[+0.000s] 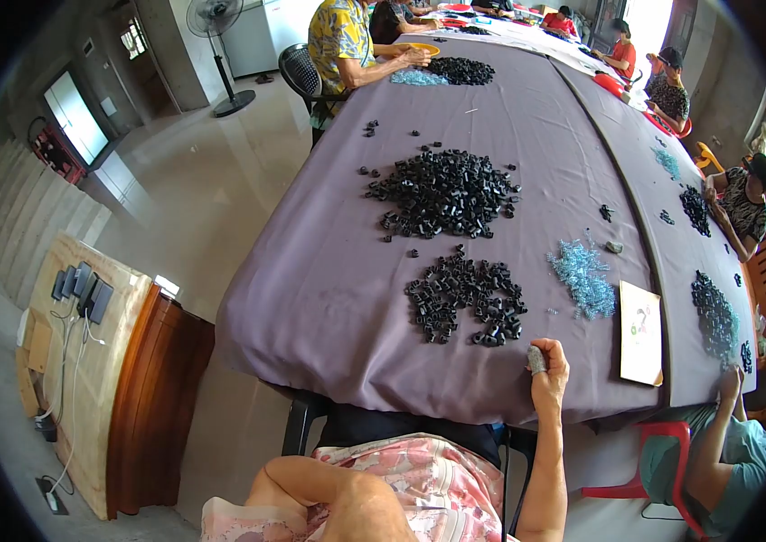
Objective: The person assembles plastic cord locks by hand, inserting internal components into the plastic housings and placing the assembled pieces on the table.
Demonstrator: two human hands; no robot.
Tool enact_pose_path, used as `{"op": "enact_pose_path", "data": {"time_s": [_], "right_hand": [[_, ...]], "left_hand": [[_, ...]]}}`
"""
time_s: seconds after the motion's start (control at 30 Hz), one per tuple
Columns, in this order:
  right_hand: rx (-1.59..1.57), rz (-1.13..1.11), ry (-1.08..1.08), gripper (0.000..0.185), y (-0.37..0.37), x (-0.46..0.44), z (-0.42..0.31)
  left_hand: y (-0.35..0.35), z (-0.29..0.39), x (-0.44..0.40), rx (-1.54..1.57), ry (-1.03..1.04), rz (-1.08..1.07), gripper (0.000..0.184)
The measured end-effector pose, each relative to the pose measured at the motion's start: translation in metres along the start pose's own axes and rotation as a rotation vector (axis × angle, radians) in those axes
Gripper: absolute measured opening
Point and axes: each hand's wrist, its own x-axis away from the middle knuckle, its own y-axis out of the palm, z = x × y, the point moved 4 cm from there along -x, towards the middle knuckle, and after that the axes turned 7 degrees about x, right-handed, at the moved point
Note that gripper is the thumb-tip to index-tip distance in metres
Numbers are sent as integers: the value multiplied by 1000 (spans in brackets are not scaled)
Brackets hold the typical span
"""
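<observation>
My right hand (550,372) is raised at the table's near edge, its fingers curled closed. A grey wrap (536,359) covers one fingertip or the thumb. Whatever the fingers hold, if anything, is too small to make out. Just left and beyond it lies a loose group of small black plastic pieces (455,294), with a larger heap of black pieces (444,190) behind. Farther right are small clear bluish pieces (583,278) and a flat card (640,332) with a printed picture. My left arm (347,492) is bent across my body; its hand is out of view.
A grey-brown cloth (328,262) covers the long table. Several people sit around it with similar piles, one at a red chair (663,470) on my right. To the left stand a wooden cabinet (152,397) with cables and a floor fan (220,63).
</observation>
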Motion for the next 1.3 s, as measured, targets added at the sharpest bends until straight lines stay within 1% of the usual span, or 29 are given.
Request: {"op": "enact_pose_path", "data": {"time_s": [0.03,0.17,0.43,0.63,0.73,0.9,1.03,1.13,1.23,1.3], "right_hand": [[-3,1,1,15,0,0,1],[-17,1,11,15,1,0,0],[2,-16,-17,13,0,0,-1],[-12,-33,2,14,0,0,3],[4,-33,-27,14,-1,0,4],[-25,-2,-17,15,0,-1,2],[-18,1,-34,15,0,-1,1],[-17,4,-14,15,1,-1,5],[-20,5,-18,15,1,-1,4],[0,2,-31,15,1,-1,5]], "left_hand": [[1,-3,3,42,0,37,35],[-4,8,-6,-32,-133,-137,32],[-4,-4,5,-21,-124,-127,31],[-3,-8,5,-13,-128,-124,31],[-3,-8,4,-12,-133,-117,30],[-2,-12,5,-14,-142,-121,30],[2,-18,6,-11,-160,-136,30],[2,-19,8,-3,-202,-136,30],[0,-17,7,-61,-262,-126,29],[-6,-4,-1,41,-148,-67,33]]}}
